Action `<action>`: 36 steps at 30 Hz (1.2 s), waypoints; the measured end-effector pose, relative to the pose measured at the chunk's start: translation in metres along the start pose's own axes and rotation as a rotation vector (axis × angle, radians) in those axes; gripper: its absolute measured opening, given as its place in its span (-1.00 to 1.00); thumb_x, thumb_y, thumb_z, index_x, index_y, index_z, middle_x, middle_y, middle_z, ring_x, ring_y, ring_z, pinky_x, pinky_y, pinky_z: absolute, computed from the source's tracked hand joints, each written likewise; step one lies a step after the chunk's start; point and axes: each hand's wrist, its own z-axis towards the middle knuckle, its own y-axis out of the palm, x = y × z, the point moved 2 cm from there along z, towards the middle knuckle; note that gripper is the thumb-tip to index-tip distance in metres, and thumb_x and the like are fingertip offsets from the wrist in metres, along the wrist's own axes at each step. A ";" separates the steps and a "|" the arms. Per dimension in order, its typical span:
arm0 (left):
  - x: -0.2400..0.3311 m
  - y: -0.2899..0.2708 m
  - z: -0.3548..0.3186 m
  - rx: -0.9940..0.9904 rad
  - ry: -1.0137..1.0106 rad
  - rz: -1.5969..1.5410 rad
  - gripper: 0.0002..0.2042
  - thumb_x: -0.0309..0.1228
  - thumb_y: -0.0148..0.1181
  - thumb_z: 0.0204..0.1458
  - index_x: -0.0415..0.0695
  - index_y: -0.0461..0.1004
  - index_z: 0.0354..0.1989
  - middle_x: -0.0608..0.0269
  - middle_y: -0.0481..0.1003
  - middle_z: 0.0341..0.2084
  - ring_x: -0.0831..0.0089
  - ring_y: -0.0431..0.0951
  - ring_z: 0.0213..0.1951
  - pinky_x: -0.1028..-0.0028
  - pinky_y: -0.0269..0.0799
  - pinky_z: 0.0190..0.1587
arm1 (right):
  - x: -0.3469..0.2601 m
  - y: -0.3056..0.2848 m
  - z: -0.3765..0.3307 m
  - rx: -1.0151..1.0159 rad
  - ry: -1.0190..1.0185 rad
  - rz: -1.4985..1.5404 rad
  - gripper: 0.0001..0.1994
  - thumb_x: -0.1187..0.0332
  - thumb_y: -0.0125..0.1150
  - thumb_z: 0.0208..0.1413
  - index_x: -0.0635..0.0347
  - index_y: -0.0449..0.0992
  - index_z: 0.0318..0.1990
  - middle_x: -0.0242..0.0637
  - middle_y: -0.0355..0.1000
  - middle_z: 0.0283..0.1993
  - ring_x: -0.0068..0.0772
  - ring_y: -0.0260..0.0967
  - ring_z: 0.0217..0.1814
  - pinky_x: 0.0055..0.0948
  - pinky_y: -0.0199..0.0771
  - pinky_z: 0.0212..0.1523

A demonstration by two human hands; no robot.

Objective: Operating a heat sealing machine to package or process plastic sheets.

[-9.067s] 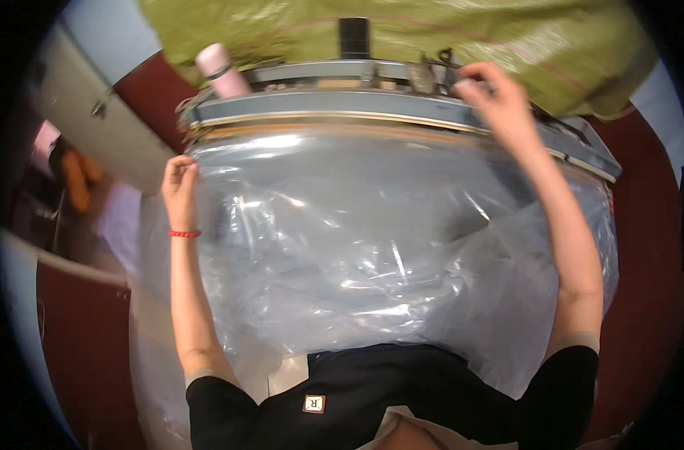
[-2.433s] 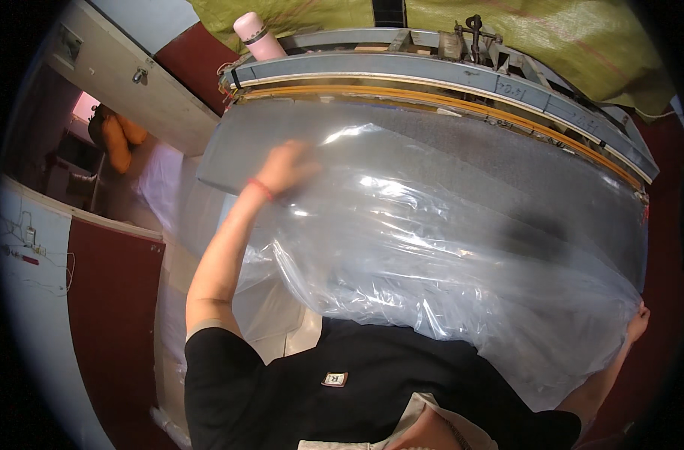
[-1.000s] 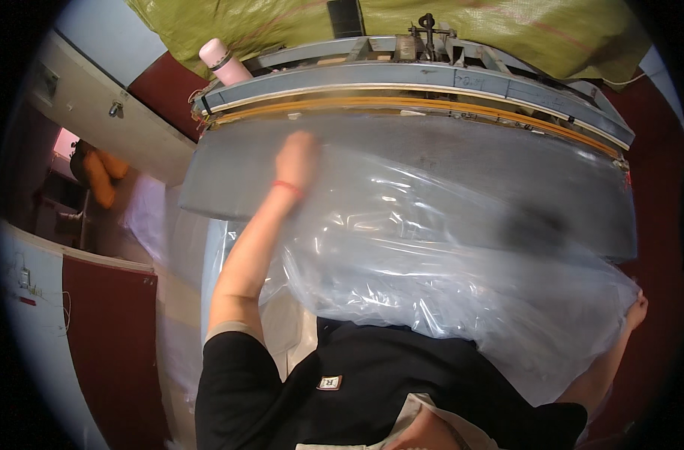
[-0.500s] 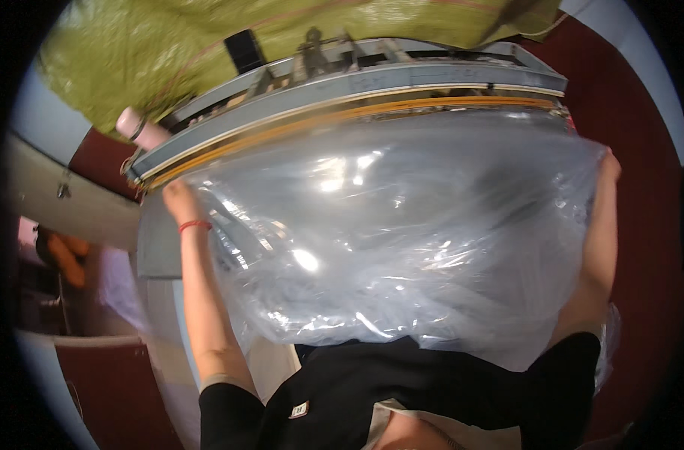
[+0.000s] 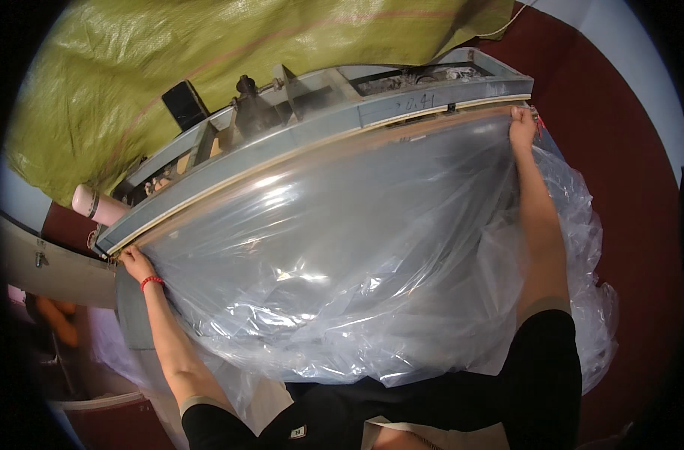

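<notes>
- Head view: a large sheet of clear, crinkled plastic film [image 5: 342,255] is spread wide across the front of a long grey-blue metal machine frame [image 5: 319,131], its upper edge lying along the frame's pale yellowish front strip [image 5: 297,161].
- The left hand [image 5: 134,262] sits at the left end of that strip, fingers closed on the left upper corner of the film; a thin red band [image 5: 151,282] circles the wrist.
- The right hand [image 5: 522,126] is at the far right end of the frame, arm stretched out, fingers pinched together on the right upper corner of the film and touching the frame's edge.
- Between the two hands the film runs taut and glossy, with bright glare patches; lower down it bunches into loose folds against the person's black short-sleeved top [image 5: 402,405], and more of it hangs past the right arm on the right side.
- On top of the frame stand dark metal fittings [image 5: 248,97] and a small black box [image 5: 183,105].
- A pink cylindrical bottle [image 5: 96,205] lies at the frame's left end, just above the left hand.
- Behind the machine drapes a yellow-green woven tarpaulin [image 5: 207,52].
- A dark red floor [image 5: 627,187] shows to the right of the film.
</notes>
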 end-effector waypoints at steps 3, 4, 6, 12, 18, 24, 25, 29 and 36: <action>-0.009 0.001 0.007 -0.015 -0.072 -0.005 -0.79 -0.36 -0.02 0.00 -0.28 0.28 -0.51 0.20 0.34 -0.59 0.44 0.27 -0.50 0.50 0.24 -0.37 | -0.006 0.007 0.000 -0.001 -0.012 -0.059 -0.74 0.21 0.03 0.01 0.27 0.36 -0.38 -0.06 0.38 -0.43 -0.10 0.33 -0.35 -0.30 0.28 -0.28; -0.007 0.003 0.008 -0.029 -0.097 -0.003 -0.79 -0.36 -0.01 0.00 -0.27 0.28 -0.51 0.23 0.33 -0.60 0.47 0.26 -0.51 0.53 0.23 -0.38 | -0.010 0.006 -0.002 0.001 -0.009 -0.125 -0.73 0.20 0.04 0.00 0.28 0.36 -0.38 -0.06 0.38 -0.43 -0.09 0.33 -0.36 -0.30 0.28 -0.29; 0.003 0.007 0.004 -0.030 -0.081 -0.050 -0.79 -0.36 0.02 -0.01 -0.28 0.28 -0.51 0.31 0.32 -0.62 0.54 0.25 -0.52 0.57 0.22 -0.42 | -0.015 0.002 -0.002 0.002 0.013 -0.110 -0.74 0.21 0.07 -0.02 0.28 0.36 -0.39 -0.09 0.38 -0.45 -0.16 0.34 -0.38 -0.34 0.29 -0.30; -0.008 0.006 0.010 -0.082 -0.166 -0.255 -0.83 -0.40 0.07 -0.04 -0.19 0.27 -0.57 0.44 0.23 -0.63 0.61 0.17 -0.55 0.63 0.14 -0.46 | 0.017 0.015 0.010 0.038 0.064 0.201 -0.79 0.33 0.19 -0.11 0.27 0.33 -0.43 -0.26 0.38 -0.50 -0.46 0.32 -0.44 -0.49 0.30 -0.34; 0.003 0.001 0.003 0.076 -0.310 -0.161 -0.79 -0.36 -0.10 -0.06 -0.30 0.27 -0.44 0.31 0.28 -0.53 0.52 0.23 -0.46 0.57 0.21 -0.35 | -0.001 -0.001 0.005 0.054 0.131 0.176 -0.88 0.42 0.08 -0.07 0.23 0.29 -0.40 -0.31 0.34 -0.49 -0.51 0.29 -0.49 -0.57 0.30 -0.43; 0.009 -0.007 0.008 0.111 -0.314 -0.093 -0.71 -0.32 -0.12 -0.08 -0.38 0.31 -0.39 0.09 0.38 -0.42 0.37 0.32 -0.38 0.48 0.25 -0.25 | -0.027 -0.006 -0.006 0.131 0.105 0.208 -0.88 0.47 -0.07 -0.01 0.24 0.24 -0.29 -0.27 0.34 -0.44 -0.50 0.29 -0.46 -0.57 0.30 -0.66; 0.008 -0.005 0.008 0.104 -0.311 -0.103 -0.71 -0.32 -0.12 -0.08 -0.38 0.31 -0.39 0.09 0.38 -0.42 0.37 0.32 -0.38 0.48 0.25 -0.25 | -0.022 -0.008 -0.004 0.121 0.166 0.309 -0.88 0.46 -0.06 -0.01 0.24 0.26 -0.28 -0.27 0.35 -0.42 -0.50 0.30 -0.43 -0.55 0.33 -0.58; -0.014 -0.009 0.012 0.086 -0.257 -0.018 -0.71 -0.31 -0.12 -0.07 -0.37 0.31 -0.41 0.07 0.38 -0.42 0.38 0.33 -0.39 0.47 0.26 -0.25 | -0.021 -0.023 0.005 -0.091 0.162 0.094 -0.74 0.30 0.09 -0.05 0.26 0.36 -0.23 -0.24 0.39 -0.30 -0.44 0.31 -0.25 -0.47 0.25 -0.13; 0.014 -0.038 0.006 -0.531 -0.145 -0.397 -0.93 -0.42 -0.01 -0.01 -0.12 0.27 -0.44 0.42 0.23 -0.53 0.66 0.19 -0.44 0.65 0.14 -0.35 | -0.104 -0.173 -0.075 -0.595 0.004 0.289 -0.90 0.42 0.07 -0.03 0.24 0.34 -0.42 -0.42 0.32 -0.52 -0.62 0.26 -0.51 -0.63 0.31 -0.45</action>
